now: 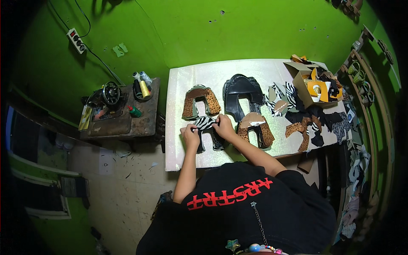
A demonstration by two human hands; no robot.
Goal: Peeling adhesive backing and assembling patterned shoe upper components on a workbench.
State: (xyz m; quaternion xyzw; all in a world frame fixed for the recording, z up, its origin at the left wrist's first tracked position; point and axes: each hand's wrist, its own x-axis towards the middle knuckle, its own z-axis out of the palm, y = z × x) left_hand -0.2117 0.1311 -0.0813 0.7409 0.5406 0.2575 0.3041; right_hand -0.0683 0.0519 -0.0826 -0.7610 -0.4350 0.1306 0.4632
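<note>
A zebra-print shoe-upper piece (205,123) stretches between my two hands, over a dark U-shaped stack of upper pieces (218,142). My left hand (191,135) is closed on its left end, and my right hand (225,126) pinches the right end. Just beyond lies a leopard-print stack of uppers (190,106). To the right of it sit black sandal soles (242,91). Beside my right wrist is another leopard-print stack (263,135) with a tan top. The fingertips partly cover the zebra piece's ends.
A cardboard box (304,89) full of scraps stands at the table's (180,158) back right, with loose zebra pieces (289,94) and leopard cutouts (304,131) near it. On the left is a sewing machine (111,92) with thread cones (145,90) and a green bottle (134,111).
</note>
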